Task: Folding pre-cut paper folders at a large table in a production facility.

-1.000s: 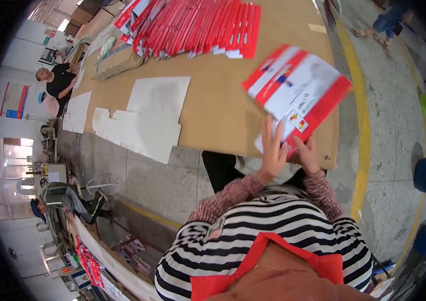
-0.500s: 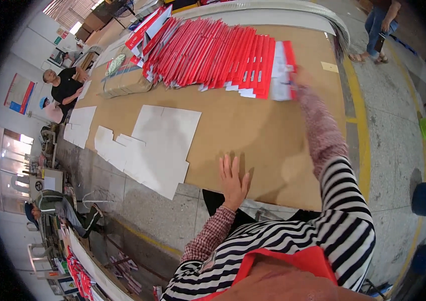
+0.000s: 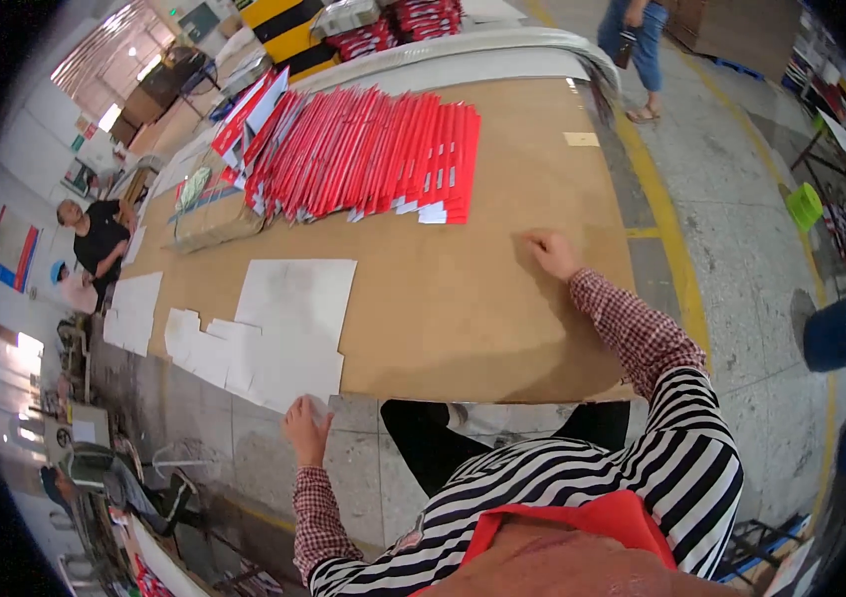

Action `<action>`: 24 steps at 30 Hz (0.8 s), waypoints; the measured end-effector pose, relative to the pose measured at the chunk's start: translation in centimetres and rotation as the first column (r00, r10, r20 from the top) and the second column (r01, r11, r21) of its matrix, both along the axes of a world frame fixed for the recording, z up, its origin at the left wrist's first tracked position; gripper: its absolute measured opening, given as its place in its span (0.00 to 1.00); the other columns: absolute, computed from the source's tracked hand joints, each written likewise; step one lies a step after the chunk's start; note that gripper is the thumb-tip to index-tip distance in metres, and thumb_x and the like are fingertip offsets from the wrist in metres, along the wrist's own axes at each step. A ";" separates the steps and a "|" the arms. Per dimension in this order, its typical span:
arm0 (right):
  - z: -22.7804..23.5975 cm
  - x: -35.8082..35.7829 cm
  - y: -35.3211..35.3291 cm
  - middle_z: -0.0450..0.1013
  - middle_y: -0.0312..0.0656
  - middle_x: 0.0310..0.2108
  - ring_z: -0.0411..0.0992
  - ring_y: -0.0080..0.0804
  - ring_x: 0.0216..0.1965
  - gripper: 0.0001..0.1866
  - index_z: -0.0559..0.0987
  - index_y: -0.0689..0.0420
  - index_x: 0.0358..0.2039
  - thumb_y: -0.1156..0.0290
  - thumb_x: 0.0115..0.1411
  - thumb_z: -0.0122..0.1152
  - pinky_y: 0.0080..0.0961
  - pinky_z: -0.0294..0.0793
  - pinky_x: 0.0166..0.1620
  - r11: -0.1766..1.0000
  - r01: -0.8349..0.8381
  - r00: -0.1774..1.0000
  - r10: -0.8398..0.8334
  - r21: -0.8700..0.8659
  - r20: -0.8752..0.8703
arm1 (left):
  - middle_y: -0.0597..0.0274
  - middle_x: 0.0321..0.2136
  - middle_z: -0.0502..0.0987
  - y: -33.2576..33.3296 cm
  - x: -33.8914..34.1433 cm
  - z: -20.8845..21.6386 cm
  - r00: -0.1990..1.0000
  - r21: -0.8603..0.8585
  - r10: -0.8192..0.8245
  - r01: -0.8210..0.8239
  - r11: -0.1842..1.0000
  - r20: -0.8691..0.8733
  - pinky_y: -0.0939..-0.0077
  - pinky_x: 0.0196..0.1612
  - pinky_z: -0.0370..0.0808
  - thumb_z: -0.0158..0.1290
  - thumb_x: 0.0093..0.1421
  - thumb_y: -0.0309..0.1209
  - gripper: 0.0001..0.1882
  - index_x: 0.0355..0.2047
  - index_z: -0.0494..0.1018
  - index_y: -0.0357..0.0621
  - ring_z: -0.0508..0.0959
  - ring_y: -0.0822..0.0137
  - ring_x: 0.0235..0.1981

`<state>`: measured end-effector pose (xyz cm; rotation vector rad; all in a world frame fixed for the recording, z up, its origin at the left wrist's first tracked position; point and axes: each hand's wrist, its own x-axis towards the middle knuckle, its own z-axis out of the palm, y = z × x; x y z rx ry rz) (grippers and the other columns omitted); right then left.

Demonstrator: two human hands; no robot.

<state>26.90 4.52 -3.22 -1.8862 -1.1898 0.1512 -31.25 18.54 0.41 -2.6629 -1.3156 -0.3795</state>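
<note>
The left hand is at the near edge of the white card on the brown surface, its grip hard to tell, while the right hand is loosely curled near the red folders.

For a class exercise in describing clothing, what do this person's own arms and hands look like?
The left hand and right hand are gloveless. Dark-red-and-white checked sleeves reach the wrists, below a black-and-white striped top.
</note>
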 end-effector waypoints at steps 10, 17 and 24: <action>14.4 -11.6 -10.0 0.60 0.46 0.58 0.60 0.43 0.57 0.33 0.64 0.47 0.60 0.61 0.52 0.61 0.45 0.58 0.59 0.914 -0.395 0.810 0.297 0.095 0.506 | 0.60 0.23 0.74 -5.4 12.9 18.6 0.802 -0.003 -0.596 0.597 0.803 0.043 0.61 0.34 0.68 0.51 0.50 0.27 0.04 0.28 0.73 0.47 0.74 0.57 0.28; 8.8 -11.6 -20.8 0.75 0.34 0.44 0.66 0.41 0.53 0.13 0.78 0.53 0.33 0.72 0.42 0.65 0.51 0.53 0.61 0.893 -0.430 0.845 0.449 -0.129 0.290 | 0.53 0.45 0.73 -19.7 24.5 10.2 0.480 -0.234 -0.852 0.870 0.433 0.208 0.61 0.47 0.68 0.58 0.46 0.41 0.29 0.49 0.69 0.45 0.71 0.56 0.49; 6.7 -7.3 -30.9 0.76 0.40 0.39 0.71 0.38 0.47 0.20 0.78 0.55 0.39 0.73 0.41 0.66 0.43 0.63 0.54 0.952 -0.111 0.927 0.203 -0.284 0.315 | 0.54 0.47 0.71 -16.9 27.6 0.8 0.520 -0.237 -0.833 0.847 0.476 0.189 0.64 0.49 0.67 0.57 0.52 0.32 0.21 0.47 0.69 0.42 0.69 0.58 0.49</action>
